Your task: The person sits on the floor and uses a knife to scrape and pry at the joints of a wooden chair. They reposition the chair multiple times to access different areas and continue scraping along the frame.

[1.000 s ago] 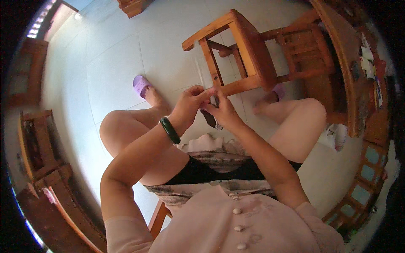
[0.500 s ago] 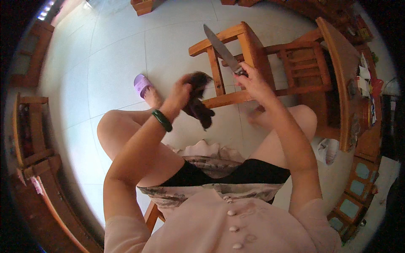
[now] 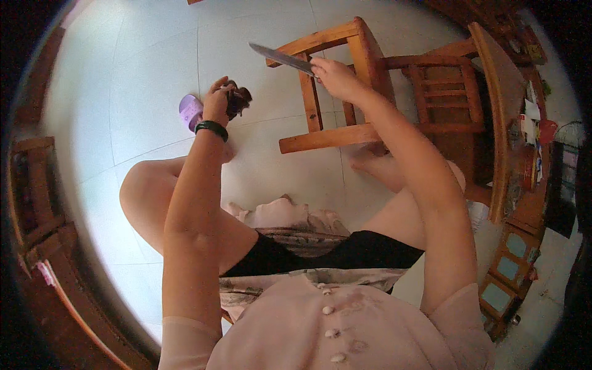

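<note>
My left hand point(image 3: 216, 102), with a dark green bangle at the wrist, grips a crumpled dark brown bundle point(image 3: 237, 98) out in front of me, near a lilac slipper point(image 3: 189, 108). I cannot make out what the bundle is. My right hand point(image 3: 333, 78) holds a long-bladed knife point(image 3: 277, 55) by the handle, blade level and angled up to the left. It is over a wooden stool point(image 3: 327, 134) that lies tipped on its side on the tiled floor point(image 3: 142, 92). My bent legs are spread below my arms.
A wooden chair point(image 3: 447, 92) stands at a tall wooden furniture panel point(image 3: 490, 160) on the right, with papers and small items behind it. Tiled-panel wooden furniture point(image 3: 512, 268) curves along the lower right. Dark wooden furniture point(image 3: 40, 197) lines the left edge.
My hands, together earlier, have parted. The brown bundle came away from the knife, then moved up and left in my left hand. The knife's blade swung from steep to flatter, moving leftward.
</note>
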Tool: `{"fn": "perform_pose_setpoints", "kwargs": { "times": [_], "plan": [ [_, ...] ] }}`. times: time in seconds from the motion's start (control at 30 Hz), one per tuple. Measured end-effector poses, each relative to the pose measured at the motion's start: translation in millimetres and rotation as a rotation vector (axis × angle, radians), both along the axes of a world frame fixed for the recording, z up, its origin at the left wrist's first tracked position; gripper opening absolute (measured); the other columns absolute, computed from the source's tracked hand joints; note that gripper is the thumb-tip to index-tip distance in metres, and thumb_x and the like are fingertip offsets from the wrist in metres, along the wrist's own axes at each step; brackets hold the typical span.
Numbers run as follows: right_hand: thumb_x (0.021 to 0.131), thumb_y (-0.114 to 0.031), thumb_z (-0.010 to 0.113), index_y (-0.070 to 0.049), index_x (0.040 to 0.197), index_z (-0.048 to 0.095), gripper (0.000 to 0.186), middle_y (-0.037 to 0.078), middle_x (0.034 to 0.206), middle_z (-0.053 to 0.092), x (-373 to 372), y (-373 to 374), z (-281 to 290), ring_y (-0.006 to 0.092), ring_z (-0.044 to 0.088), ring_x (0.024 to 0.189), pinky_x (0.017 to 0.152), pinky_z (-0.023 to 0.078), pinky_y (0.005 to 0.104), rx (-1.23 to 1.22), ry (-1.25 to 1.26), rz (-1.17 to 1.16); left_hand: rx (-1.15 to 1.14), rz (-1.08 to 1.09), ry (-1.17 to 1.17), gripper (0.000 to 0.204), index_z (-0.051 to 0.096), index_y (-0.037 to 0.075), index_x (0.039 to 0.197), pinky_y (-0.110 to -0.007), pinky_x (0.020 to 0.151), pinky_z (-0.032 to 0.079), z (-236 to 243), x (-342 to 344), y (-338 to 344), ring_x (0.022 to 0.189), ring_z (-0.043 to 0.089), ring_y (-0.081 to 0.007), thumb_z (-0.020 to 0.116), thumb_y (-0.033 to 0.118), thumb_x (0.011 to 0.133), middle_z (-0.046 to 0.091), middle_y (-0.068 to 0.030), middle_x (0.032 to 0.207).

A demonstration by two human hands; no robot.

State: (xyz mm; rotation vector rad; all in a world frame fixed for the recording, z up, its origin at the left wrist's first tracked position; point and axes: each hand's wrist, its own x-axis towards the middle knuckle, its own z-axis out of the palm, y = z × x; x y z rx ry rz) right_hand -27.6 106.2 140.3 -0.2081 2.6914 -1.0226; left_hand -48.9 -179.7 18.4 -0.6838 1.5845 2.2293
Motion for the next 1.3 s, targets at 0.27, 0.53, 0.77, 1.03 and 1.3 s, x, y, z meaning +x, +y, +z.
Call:
{"fn": "perform_pose_setpoints", "kwargs": {
  "times": [0.27, 0.53, 0.77, 1.03, 1.3],
  "plan": [
    [0.094, -0.035, 0.044, -0.005, 0.098, 0.062, 0.036, 0.016, 0.093, 0.064, 5.0, 6.8, -22.6, 0.0363, 0.061, 0.09, 0.078, 0.046, 0.0478, 0.577, -0.076, 0.226, 0.123, -0.464, 0.097, 0.05, 0.062, 0.007, 0.12, -0.026, 0.073, 0.044, 29.9, 8.3, 16.6, 0.084, 0.053, -0.0112, 0.071, 0.038, 0.082, 0.061, -0.0013, 0.105],
    [0.091, -0.041, 0.049, -0.007, 0.088, 0.069, 0.039, 0.014, 0.091, 0.067, 11.1, -32.3, -17.1, 0.0338, 0.062, 0.092, 0.079, 0.047, 0.0458, 0.661, -0.124, 0.257, -0.17, -0.772, 0.081, 0.032, 0.067, 0.004, 0.105, -0.025, 0.048, 0.041, 33.4, 8.7, 17.1, 0.054, 0.047, -0.0091, 0.068, 0.029, 0.086, 0.051, 0.0019, 0.065],
    [0.091, -0.037, 0.051, -0.009, 0.088, 0.069, 0.033, 0.013, 0.087, 0.067, 5.9, -68.4, 23.6, 0.0328, 0.063, 0.09, 0.078, 0.047, 0.0448, 0.813, 0.049, 0.411, -0.306, -0.82, 0.151, 0.026, 0.069, 0.005, 0.098, -0.024, 0.05, 0.037, 42.3, 1.2, -7.0, 0.056, 0.046, -0.0087, 0.069, 0.027, 0.085, 0.052, 0.0029, 0.065],
    [0.089, -0.031, 0.056, -0.009, 0.091, 0.066, 0.024, 0.011, 0.088, 0.066, 32.6, -3.0, 56.5, 0.0334, 0.063, 0.085, 0.071, 0.049, 0.0455, 0.911, 0.012, 0.4, -0.134, -0.8, 0.161, 0.023, 0.069, 0.005, 0.097, -0.026, 0.051, 0.042, 29.0, 40.9, 80.0, 0.057, 0.05, -0.0089, 0.069, 0.025, 0.085, 0.058, 0.0017, 0.069],
    [0.09, -0.031, 0.054, -0.009, 0.086, 0.061, 0.024, 0.01, 0.082, 0.063, 46.4, 17.1, 39.2, 0.0305, 0.063, 0.082, 0.068, 0.049, 0.0439, 0.933, 0.119, 0.46, 0.009, -0.682, 0.102, 0.018, 0.068, 0.002, 0.088, -0.029, 0.059, 0.046, -3.3, 54.1, 95.8, 0.063, 0.055, -0.0116, 0.072, 0.019, 0.083, 0.062, -0.0033, 0.071]
  ]
}}
